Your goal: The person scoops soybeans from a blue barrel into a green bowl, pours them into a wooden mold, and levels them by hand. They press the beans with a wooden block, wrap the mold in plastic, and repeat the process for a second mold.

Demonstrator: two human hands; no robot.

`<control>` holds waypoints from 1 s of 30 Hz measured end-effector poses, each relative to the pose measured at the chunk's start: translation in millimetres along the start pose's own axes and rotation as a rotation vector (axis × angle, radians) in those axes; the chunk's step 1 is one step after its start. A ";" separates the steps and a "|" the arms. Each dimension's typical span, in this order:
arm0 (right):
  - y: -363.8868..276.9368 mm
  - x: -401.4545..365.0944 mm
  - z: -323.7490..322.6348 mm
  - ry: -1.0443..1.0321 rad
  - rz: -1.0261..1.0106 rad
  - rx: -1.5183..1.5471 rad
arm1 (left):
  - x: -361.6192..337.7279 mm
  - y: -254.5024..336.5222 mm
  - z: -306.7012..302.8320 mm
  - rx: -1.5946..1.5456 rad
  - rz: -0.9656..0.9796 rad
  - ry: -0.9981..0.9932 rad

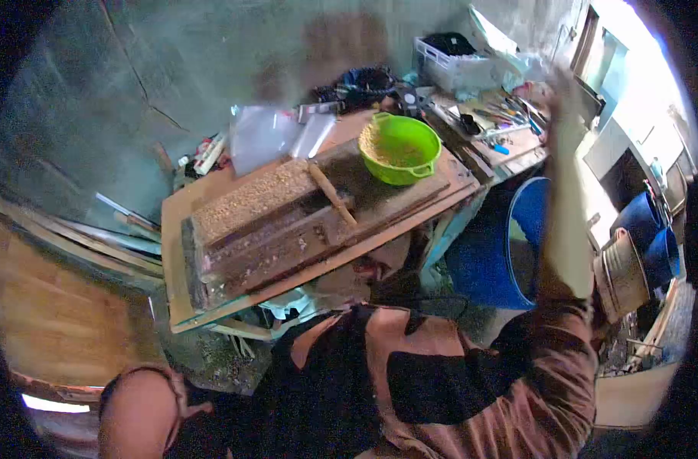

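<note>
My right arm is raised along the right side, and its blurred right hand (557, 90) is high up near the tool-covered bench end. Its fingers are smeared, so their shape cannot be made out. My left hand is not in view. On the wooden table (179, 306) lies a wooden tray-like board (379, 218) with a bed of small pale grains (249, 200) along its back part. A short wooden stick (332, 193) lies across the board. A green two-handled basin (401, 172), partly filled with grains, rests at the board's right end.
Clear plastic bags (263, 138) lie behind the grains. A white crate (448, 70) and scattered hand tools (510, 115) are at the back right. A large blue barrel (479, 260) stands right of the table, with more buckets (621, 275) beyond. Boards (66, 283) are at the left.
</note>
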State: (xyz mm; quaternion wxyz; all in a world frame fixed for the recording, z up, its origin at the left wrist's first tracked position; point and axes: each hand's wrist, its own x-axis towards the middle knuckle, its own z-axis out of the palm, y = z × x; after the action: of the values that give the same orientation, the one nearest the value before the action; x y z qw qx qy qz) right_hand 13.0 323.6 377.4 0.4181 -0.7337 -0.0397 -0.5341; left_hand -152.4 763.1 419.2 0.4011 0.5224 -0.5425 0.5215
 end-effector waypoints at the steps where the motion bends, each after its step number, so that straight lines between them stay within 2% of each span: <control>1: 89.2 -20.1 40.7 -0.089 0.023 -0.011 | -3.3 2.1 -5.3 0.003 0.001 0.023; 2: 173.4 -39.2 81.9 -0.178 0.046 -0.023 | -4.5 0.5 -4.6 -0.017 -0.023 0.052; 3: 194.3 -66.3 116.8 -0.326 0.569 -0.004 | -12.3 -0.3 -4.1 -0.043 -0.082 0.093; 4: 100.8 -86.7 105.8 -0.502 0.891 0.212 | -19.5 -2.4 -1.8 -0.083 -0.157 0.133; 5: 244.1 -130.7 153.9 -0.404 0.780 0.137 | -32.2 -5.9 2.5 -0.132 -0.265 0.170; 7: 131.4 -144.7 142.4 -0.390 0.902 0.368 | -61.1 -14.5 18.6 -0.214 -0.805 0.132; 9: 279.0 -193.5 199.5 -0.381 0.893 0.286 | -78.1 -32.8 35.1 -0.358 -1.104 -0.076; 11: 180.6 -182.1 170.5 -0.281 1.331 0.784 | -95.6 -44.5 59.5 -0.522 -1.255 -0.201; 13: 173.7 -186.3 161.0 -0.199 1.320 0.640 | -115.5 -55.6 80.2 -0.598 -1.318 -0.306; 15: 194.7 -191.3 145.1 -0.292 1.182 0.400 | -145.3 -68.5 104.8 -0.719 -1.382 -0.422; 17: 170.1 -191.8 102.7 -0.207 1.187 0.425 | -175.0 -82.3 136.4 -0.836 -1.575 -0.441; 19: 149.2 -191.9 70.1 -0.141 1.166 0.470 | -199.7 -93.6 178.2 -0.805 -1.815 -0.521; 21: 139.5 -200.0 37.4 -0.042 1.126 0.699 | -231.2 -93.6 231.5 -0.756 -1.665 -0.714; 22: 123.8 -197.3 23.3 -0.040 1.120 0.704 | -230.7 -90.0 261.7 -0.877 -1.935 -0.526; 23: 102.6 -192.1 6.7 -0.048 1.197 0.679 | -226.1 -85.7 292.6 -0.996 -2.196 -0.314; 24: 93.2 -191.7 -10.1 -0.045 1.275 0.648 | -211.0 -78.0 319.9 -0.995 -2.205 -0.253; 25: 109.7 -202.0 -20.4 0.050 1.274 0.661 | -197.0 -68.5 346.9 -0.999 -2.213 -0.198; 26: 129.2 -210.9 -35.0 0.058 1.242 0.635 | -245.4 -73.0 388.4 -1.205 -2.191 -0.028; 27: 149.7 -222.1 -50.7 0.063 1.219 0.607 | -263.4 -67.7 413.3 -1.213 -2.205 -0.055; 28: 167.3 -226.8 -67.0 0.073 1.214 0.422 | -273.9 -60.8 438.7 -1.068 -2.234 -0.095; 29: 185.0 -232.6 -87.8 0.088 1.223 0.413 | -284.8 -53.8 464.6 -0.919 -2.257 -0.132; 30: 186.5 -233.5 -105.8 0.110 1.271 0.376 | -290.5 -50.2 482.1 -0.975 -2.335 -0.164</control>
State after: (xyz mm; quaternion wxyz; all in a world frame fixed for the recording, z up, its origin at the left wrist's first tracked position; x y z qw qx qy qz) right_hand -71.8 224.2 88.6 0.7739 -0.5007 0.3296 -0.2044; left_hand -11.6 336.0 77.0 0.7364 0.5175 0.0810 -0.4281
